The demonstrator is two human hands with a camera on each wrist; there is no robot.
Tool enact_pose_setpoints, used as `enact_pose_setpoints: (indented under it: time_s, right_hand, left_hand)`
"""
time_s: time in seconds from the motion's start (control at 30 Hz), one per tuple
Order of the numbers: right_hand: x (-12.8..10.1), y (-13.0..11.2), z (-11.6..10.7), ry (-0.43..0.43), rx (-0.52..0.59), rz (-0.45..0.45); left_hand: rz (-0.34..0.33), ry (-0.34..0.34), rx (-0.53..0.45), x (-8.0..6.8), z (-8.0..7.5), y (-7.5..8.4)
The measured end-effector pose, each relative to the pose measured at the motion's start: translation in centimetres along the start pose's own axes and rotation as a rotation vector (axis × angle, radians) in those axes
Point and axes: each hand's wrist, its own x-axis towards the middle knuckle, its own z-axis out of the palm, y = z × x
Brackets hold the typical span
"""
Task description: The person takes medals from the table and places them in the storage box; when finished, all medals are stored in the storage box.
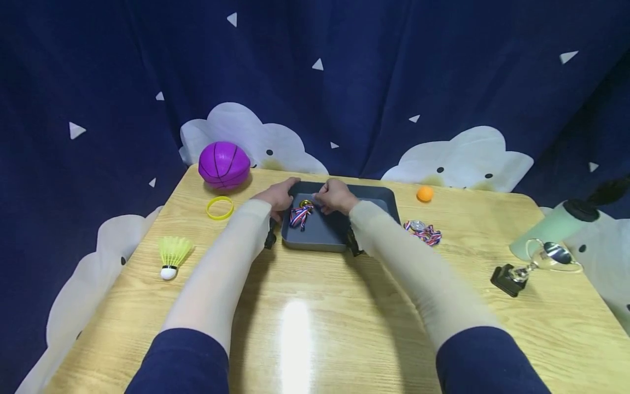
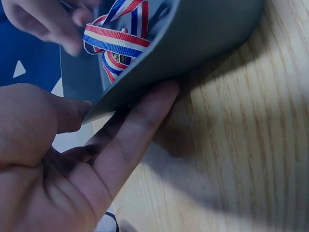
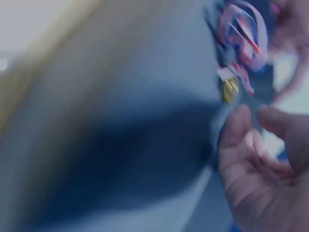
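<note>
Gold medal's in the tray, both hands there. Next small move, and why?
Probably lift the right hand clear: the gold medal and its ribbon already lie inside the gray tray, while the left hand steadies the tray's edge.

I see a purple ball (image 1: 223,164) at the table's (image 1: 315,328) far left, a yellow wristband (image 1: 219,208) just before it; a shuttlecock (image 1: 172,256) nearer left; an orange ball (image 1: 424,193), second medal (image 1: 422,231) and tipped trophy (image 1: 534,264) right.
</note>
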Motion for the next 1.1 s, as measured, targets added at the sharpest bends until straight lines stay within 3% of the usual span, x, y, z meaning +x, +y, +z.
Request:
enact_pose_setpoints:
  time_s: [0.17,0.23,0.33,0.43,0.57,0.7,1.1]
  right_hand:
    - [-2.7,0.9,-6.8,-0.094,0.090,-0.105]
    - [-3.9,1.8,-9.9,-0.091,0.099,-0.138]
    - [-5.7,3.8,-14.0,-0.037,0.027,-0.150]
    - [-7.1,6.6,-16.6,0.006,-0.083,-0.118]
    - [-8.1,10.9,-17.6,-0.048,-0.192,-0.042]
    - [-8.7,13.9,-16.9,-0.123,-0.253,0.023]
    - [-9.6,16.8,-15.7,-0.070,-0.360,0.054]
  left_hand:
    - [0.000,0.002,0.001,0.0,-0.3,0.4]
    - [0.000,-0.004,-0.012,0.0,-0.4,0.5]
    - [-0.003,-0.009,-0.033,0.1,-0.6,0.4]
    - [-0.007,-0.004,-0.034,0.1,-0.8,0.2]
    - [-0.005,0.001,-0.028,0.0,-0.9,0.1]
    - [-0.011,0.001,-0.038,-0.1,-0.7,0.0]
    - [-0.011,-0.006,-0.036,0.8,0.3,0.0]
